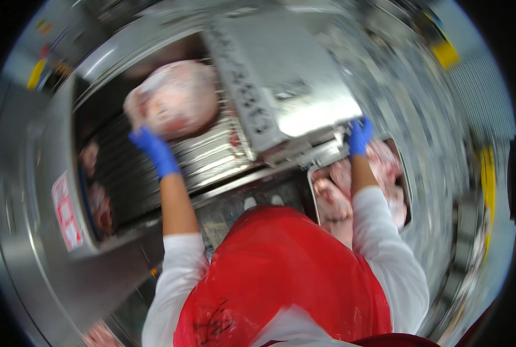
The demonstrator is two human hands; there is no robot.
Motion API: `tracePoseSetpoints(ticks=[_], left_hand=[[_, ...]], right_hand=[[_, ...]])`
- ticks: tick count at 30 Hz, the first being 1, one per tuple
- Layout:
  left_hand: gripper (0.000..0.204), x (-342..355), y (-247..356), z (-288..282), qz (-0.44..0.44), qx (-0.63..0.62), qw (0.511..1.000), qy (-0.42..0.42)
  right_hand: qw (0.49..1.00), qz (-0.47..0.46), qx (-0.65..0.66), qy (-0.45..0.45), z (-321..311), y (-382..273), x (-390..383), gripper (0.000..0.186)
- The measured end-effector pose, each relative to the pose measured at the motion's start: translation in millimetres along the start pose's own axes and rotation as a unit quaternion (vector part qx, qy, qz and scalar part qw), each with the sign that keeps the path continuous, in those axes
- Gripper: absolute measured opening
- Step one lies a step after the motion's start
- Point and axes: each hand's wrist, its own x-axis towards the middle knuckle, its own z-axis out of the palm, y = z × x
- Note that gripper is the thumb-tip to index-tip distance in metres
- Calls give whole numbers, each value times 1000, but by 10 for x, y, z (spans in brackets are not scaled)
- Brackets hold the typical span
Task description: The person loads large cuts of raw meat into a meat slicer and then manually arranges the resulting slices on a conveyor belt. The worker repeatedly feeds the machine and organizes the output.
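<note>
A large pale pink piece of raw meat (174, 98) lies on the ribbed metal bed (125, 188) of a steel machine, at the far left. My left hand (155, 151), in a blue glove, reaches over the bed to the meat's near edge. Its fingers are stretched out, and they seem to touch the meat. To the right of the meat is a broad steel cover (301, 69) with dark markings along its left side. My right hand (359, 134), gloved in blue too, is closed at the cover's near right corner. Blur hides its fingertips.
Below my right hand stands a metal tub (408, 194) with several chunks of raw meat. Smaller meat pieces (100, 208) lie along the machine's left wall. A red and white label (67, 211) marks its outer side. More metal containers (465, 234) stand at the right.
</note>
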Motion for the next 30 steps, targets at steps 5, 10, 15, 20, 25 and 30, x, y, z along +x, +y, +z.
tracePoseSetpoints(ticks=[5,10,15,20,25,30], left_hand=[[44,-1629,667,-791,56,3,996,-70],[34,-2647,386,-1536,-106,-31,881,-460],[33,-3040,360,-875,-256,-32,718,-647],[35,-3527,282,-145,-268,-40,634,-725],[34,-4016,490,318,-267,20,578,-771],[37,-4506,368,673,-315,63,561,-763]], right_hand=[[992,-94,-72,34,-141,-680,-1164,44],[946,17,-205,-250,-1290,-878,-2968,44],[841,80,-282,-454,-2253,-689,-3776,46],[893,220,-250,-304,-2764,-370,-3498,45],[955,184,-176,-155,-3036,-8,-2753,38],[965,255,-5,-63,-3226,1022,-1933,35]])
